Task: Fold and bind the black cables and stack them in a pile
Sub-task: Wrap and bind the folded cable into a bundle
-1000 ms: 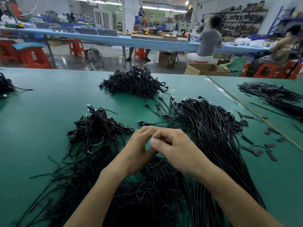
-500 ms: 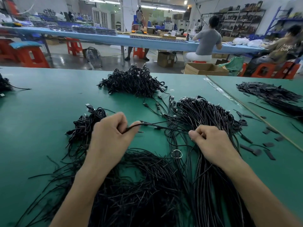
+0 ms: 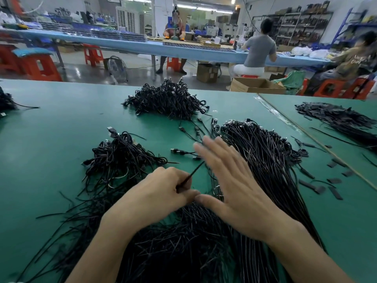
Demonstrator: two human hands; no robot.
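Piles of loose cables point(image 3: 265, 160) crowd both hands: left hand point(image 3: 161, 193) pinches a cable point(image 3: 193, 172), right hand point(image 3: 234, 180) splayed.

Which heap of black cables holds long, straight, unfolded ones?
The right heap, by the right hand: its cables lie in long parallel lines, while the left heap and far heap are short folded bundles.

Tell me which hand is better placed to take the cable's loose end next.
Right, probably. The right hand is open and free beside that end, while the left hand is busy pinching the cable.
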